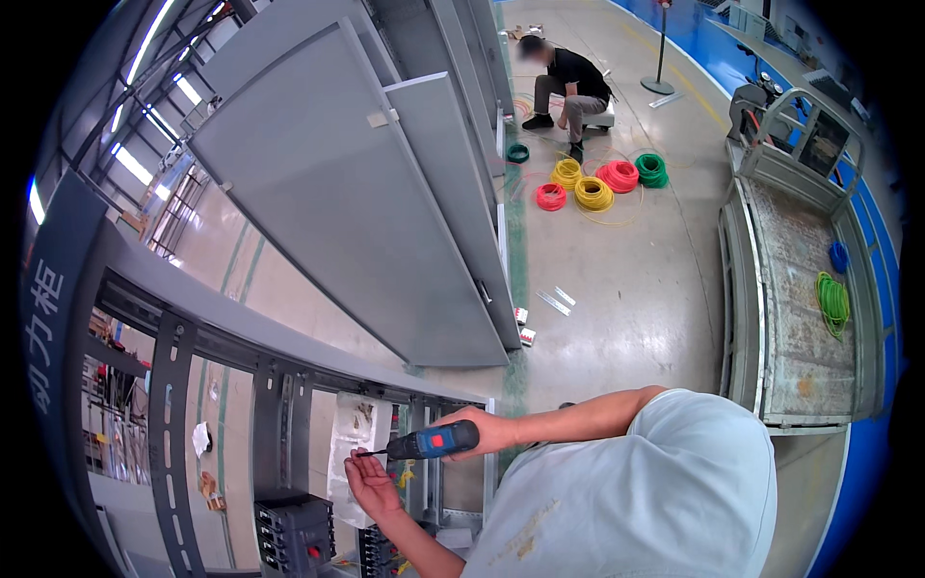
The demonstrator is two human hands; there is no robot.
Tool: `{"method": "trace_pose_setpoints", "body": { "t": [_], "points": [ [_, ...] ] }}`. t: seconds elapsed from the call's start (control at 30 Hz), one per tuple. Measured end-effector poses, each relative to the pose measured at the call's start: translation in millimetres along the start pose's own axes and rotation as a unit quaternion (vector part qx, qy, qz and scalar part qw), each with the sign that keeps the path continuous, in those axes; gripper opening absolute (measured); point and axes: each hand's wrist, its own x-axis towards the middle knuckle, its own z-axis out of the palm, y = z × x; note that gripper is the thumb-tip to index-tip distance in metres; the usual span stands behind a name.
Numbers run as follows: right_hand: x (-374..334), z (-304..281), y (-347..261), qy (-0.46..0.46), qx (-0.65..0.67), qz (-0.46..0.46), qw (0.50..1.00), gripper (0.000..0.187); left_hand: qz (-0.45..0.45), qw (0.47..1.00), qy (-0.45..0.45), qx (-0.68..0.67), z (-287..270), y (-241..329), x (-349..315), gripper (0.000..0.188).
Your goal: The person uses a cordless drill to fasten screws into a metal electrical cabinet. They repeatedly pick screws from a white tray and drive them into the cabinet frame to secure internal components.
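My right hand (488, 431) is closed around the handle of a dark blue and black cordless drill (412, 443) with a red mark on it. Its thin bit points left, toward my left hand (373, 486). The left fingertips are bent together at the bit's tip; whatever they pinch is too small to make out. Just beyond them lies a white tray or sheet (349, 438) with small metal fasteners (363, 416) on it. Below and left of that hand, a dark moulded-case circuit breaker (294, 535) sits in the grey cabinet frame (173, 405).
Large grey cabinet panels (337, 193) stand ahead. Coils of yellow wire (594, 195), red wire (618, 175) and green wire (651, 170) lie on the floor near a seated person (573, 91). A metal flatbed cart (800, 318) stands at the right.
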Motion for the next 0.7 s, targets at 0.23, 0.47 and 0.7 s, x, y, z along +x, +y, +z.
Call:
{"method": "trace_pose_setpoints", "body": {
  "t": [0.23,0.47,0.7],
  "points": [
    [1,5,3,-0.003,-0.008,-0.029,1.0,0.056,-0.001,0.999,-0.013,0.029,11,-3,-12,0.022],
    [-1,12,6,-0.019,-0.028,-0.023,0.999,0.062,0.005,0.999,-0.029,0.044,-2,3,-10,0.023],
    [-2,14,5,-0.025,-0.001,0.029,0.999,0.059,0.02,0.998,-0.001,0.052,6,5,-11,0.023]
  ]
}}
